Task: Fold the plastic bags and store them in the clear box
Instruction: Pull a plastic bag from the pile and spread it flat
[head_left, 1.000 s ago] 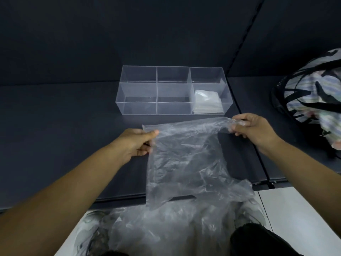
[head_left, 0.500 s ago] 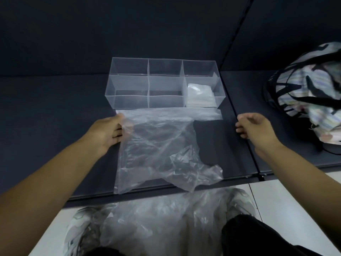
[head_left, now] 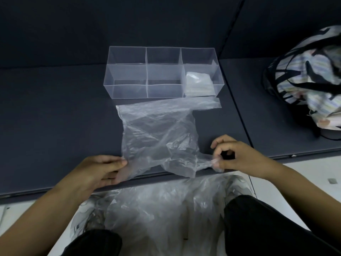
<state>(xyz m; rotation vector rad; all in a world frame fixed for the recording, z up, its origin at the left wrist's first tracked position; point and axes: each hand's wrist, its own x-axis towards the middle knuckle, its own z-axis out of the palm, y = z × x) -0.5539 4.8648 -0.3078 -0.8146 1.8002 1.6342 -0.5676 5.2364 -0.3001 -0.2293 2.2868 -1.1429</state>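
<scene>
Dark table holds plastic bag lengthwise toward clear box, left hand and right hand pinching near corners.

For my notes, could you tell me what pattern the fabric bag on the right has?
The fabric bag shows pale pastel stripes with black straps; head view.

The striped bag is running off the right edge. The plastic bag is veiling the fingers of the left hand (they are showing only dimly through the film), and the heap of bags is blurring the shoes.
</scene>
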